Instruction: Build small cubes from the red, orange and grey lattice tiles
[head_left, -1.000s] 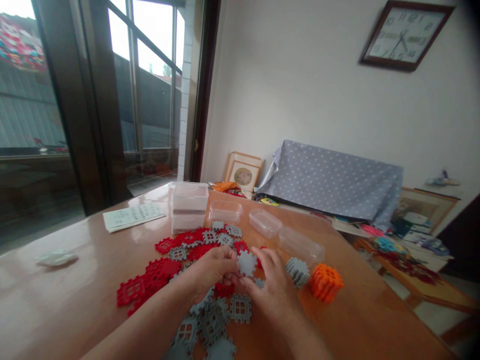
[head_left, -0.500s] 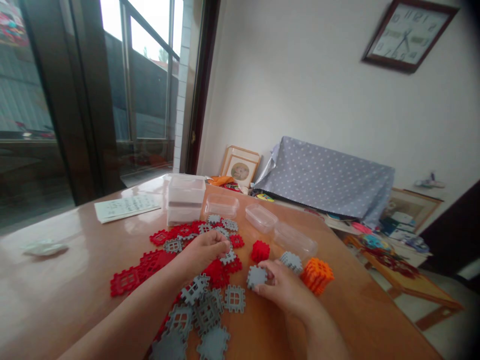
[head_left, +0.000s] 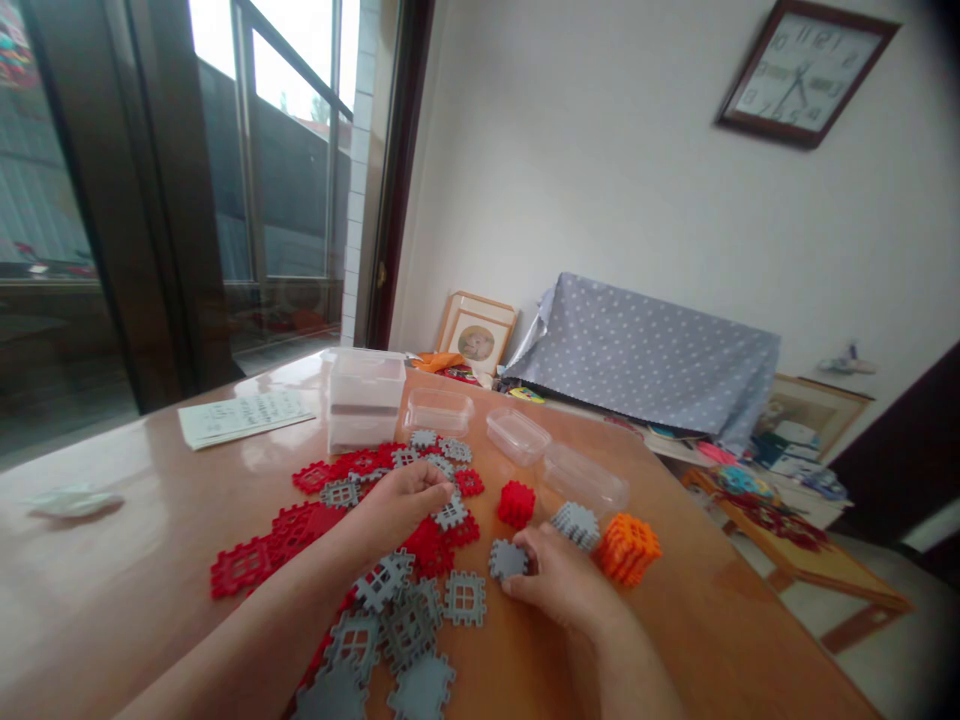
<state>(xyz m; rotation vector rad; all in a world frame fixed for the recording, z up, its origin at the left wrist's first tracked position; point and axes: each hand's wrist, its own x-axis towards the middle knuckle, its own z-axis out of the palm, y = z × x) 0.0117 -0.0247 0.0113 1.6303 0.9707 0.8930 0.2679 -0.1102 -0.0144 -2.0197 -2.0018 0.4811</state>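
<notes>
My left hand is over the pile of interlocking plastic tiles, thumb and fingertips pinched together. A grey window tile shows right beneath the fingertips; whether they grip it cannot be made out. My right hand curls round a solid grey square tile at the table, thumb on its near side and fingers on the far side. Just behind that hand are a red tile stack, a grey tile stack and an orange tile stack. Loose red tiles and grey tiles lie around my left forearm.
Stacked clear boxes stand behind the pile. Beside them lie clear plastic trays. Paper sheets and a crumpled wrapper rest on the left of the wooden table. A wooden stool stands off the right edge.
The whole view has shifted slightly left. My right fingers have moved a little over the grey tile, which stays near the same place. My left hand keeps its pinch over the pile.
</notes>
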